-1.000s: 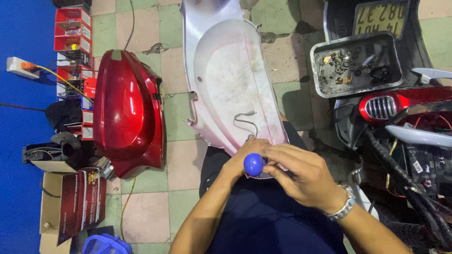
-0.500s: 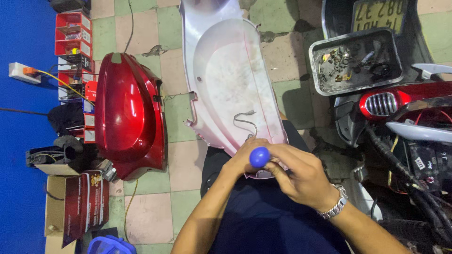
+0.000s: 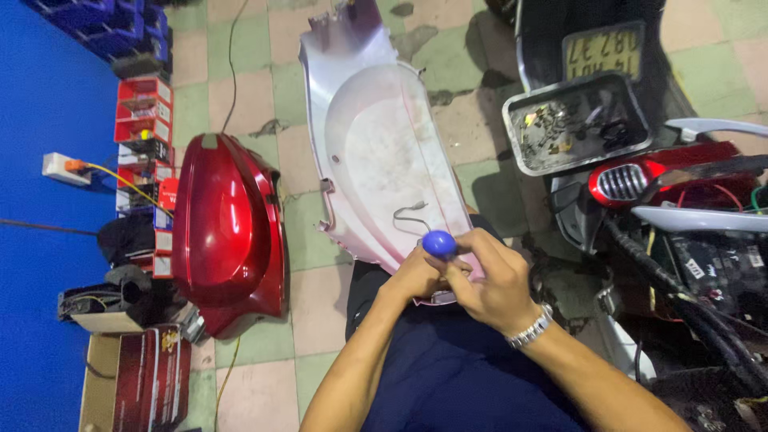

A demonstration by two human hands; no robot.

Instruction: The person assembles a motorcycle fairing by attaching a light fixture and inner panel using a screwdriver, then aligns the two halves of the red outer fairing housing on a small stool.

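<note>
Head view, looking straight down at a tiled workshop floor of pale green and pink squares. Two bare forearms are seen reaching up from the bottom of the frame over a lap clothed in dark blue.

The right hand [image 3: 492,280], with a metal watch [image 3: 530,328] worn at the wrist, is curled closed around the shaft of a tool topped by a round blue handle [image 3: 438,242]; only the knob is seen, standing just above the fingers. The left hand [image 3: 416,276] is pressed against the right hand from the side, its fingers folded shut close beneath the same knob; whether it grips the tool or the panel edge cannot be told.

Both hands are held at the near end of a pale lilac scooter body panel [image 3: 376,152], which is laid hollow side up on the floor and reaches away toward the top of the frame. A thin grey wire [image 3: 412,216] is seen lying inside the panel, just beyond the knob.

To the left, well apart from the hands, a glossy red body panel [image 3: 220,232] is laid on the tiles. Further left, a blue wall [image 3: 40,240] is lined with stacked red boxes [image 3: 144,112], and a white power strip [image 3: 64,168] is fixed to it.

To the right, a black tray of small screws and parts [image 3: 576,124] is set on the back of a partly stripped scooter [image 3: 688,232], whose red tail light, cables and wiring are exposed.
</note>
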